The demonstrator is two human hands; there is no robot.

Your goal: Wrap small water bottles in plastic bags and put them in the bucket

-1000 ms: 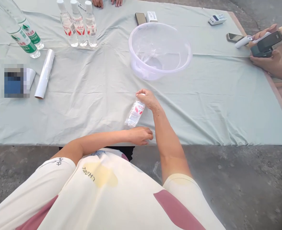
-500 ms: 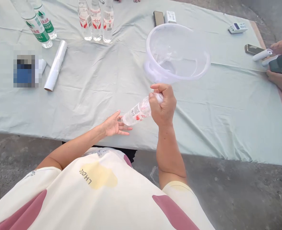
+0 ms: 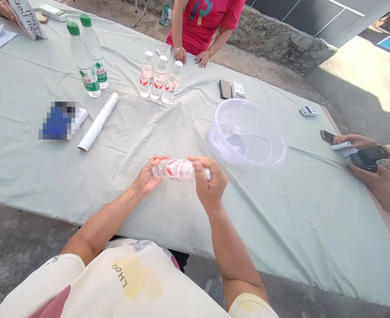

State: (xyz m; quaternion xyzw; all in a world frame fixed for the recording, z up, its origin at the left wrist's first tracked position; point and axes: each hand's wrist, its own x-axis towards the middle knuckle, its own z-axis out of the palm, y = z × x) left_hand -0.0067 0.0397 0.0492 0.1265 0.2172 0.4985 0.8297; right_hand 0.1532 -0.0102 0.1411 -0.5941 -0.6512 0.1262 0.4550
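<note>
Green-capped clear plastic bottles (image 3: 89, 77), two in number, stand at left, with a long white cylindrical roll (image 3: 98, 121) lying nearby. The left hand (image 3: 146, 177) is closed about the base end of a clear plastic bottle with a red-and-white label (image 3: 177, 170), held roughly level over the pale green cloth (image 3: 142, 128). Beyond, three similar white-capped bottles (image 3: 158, 81) stand grouped, untouched. The right hand (image 3: 212, 180) is clamped on the cap end. Further right sits a translucent pale-purple plastic basin (image 3: 220, 148). Progress, as judged: one bottle in handling, three not in hand; whether film fully covers the held bottle cannot be told
</note>
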